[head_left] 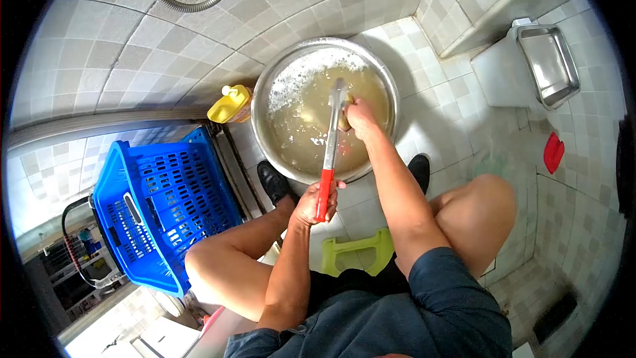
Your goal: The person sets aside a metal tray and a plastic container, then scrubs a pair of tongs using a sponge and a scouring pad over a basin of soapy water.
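A round metal basin (391, 134) is noted on the tiled floor (414, 116), at the upper centre of the frame. It is filled with cloudy, yellowish water (291, 142), with white foam (290, 83) gathered towards its upper left side.

A pair of red-handled tongs (329, 149) is held by the left hand (309, 204), below the basin's near rim. The left fingers are wrapped around the red handle. The metal length is extended upward over the water, and its head is located near the middle of the basin.

A small brownish object (344, 119) is gripped by the right hand (361, 116) inside the basin area, just beside the upper part of the tongs. The right fingers are closed on it, though partly hidden; whether the tongs are touched by it cannot be told.

A yellow bottle (230, 105) is observed near the basin's left side. A blue perforated basket (169, 205) is recorded at the left of the frame, tilted. A green stool (358, 252) is seen at lower centre, between the legs. At the upper right, a rectangular metal container (548, 66) is found beside a whitish bin (500, 73), with a red item (554, 152) below.
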A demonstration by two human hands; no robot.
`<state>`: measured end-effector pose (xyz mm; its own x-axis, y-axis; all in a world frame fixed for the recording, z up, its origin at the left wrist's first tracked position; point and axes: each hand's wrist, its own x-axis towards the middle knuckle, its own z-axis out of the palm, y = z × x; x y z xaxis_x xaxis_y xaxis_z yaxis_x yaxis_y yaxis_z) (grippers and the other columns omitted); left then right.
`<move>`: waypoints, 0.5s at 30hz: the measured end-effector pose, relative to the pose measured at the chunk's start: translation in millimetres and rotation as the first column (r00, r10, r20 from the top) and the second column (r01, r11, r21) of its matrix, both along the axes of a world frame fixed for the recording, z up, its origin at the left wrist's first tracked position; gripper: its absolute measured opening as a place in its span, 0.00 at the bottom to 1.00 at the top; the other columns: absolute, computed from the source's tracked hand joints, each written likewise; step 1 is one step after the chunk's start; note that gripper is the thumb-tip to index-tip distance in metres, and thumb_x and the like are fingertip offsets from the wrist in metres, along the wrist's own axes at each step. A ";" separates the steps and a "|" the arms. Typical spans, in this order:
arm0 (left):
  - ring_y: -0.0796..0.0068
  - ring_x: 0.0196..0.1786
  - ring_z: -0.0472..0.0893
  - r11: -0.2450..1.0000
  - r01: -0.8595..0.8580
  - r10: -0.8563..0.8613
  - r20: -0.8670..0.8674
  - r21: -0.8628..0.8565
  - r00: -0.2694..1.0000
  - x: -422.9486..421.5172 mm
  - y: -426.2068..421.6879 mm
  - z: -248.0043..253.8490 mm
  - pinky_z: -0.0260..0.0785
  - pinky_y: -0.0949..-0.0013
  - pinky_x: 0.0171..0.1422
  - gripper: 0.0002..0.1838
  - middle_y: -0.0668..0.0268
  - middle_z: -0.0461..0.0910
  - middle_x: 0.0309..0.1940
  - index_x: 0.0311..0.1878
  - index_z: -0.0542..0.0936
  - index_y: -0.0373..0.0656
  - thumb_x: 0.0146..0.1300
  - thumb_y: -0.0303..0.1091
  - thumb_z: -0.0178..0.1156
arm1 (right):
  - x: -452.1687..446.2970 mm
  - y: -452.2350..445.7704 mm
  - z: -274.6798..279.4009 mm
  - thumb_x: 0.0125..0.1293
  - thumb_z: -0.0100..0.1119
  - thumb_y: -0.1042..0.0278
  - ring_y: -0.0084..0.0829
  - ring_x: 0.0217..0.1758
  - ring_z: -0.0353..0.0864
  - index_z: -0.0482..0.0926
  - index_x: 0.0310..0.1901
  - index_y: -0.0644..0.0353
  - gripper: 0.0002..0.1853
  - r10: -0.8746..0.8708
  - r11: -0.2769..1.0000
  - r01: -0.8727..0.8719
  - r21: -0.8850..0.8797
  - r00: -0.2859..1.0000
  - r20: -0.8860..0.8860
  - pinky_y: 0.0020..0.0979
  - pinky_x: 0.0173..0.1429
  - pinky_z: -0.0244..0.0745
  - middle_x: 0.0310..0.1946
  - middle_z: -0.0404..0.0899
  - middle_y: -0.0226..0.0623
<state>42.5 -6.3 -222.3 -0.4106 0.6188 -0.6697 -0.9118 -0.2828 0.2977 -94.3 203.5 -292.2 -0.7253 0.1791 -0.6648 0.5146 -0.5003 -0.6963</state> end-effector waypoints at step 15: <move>0.71 0.09 0.70 0.995 0.098 -0.097 0.008 -0.034 0.995 6.2 -2.9 -6.7 0.63 0.70 0.11 0.16 0.65 0.70 0.15 0.49 0.75 0.28 0.70 0.35 0.59 | -1.8 13.0 -22.3 0.66 0.49 0.78 0.32 0.15 0.70 0.79 0.30 0.61 0.09 -0.089 0.977 0.040 -0.211 0.969 -0.229 0.38 0.15 0.58 0.19 0.74 0.37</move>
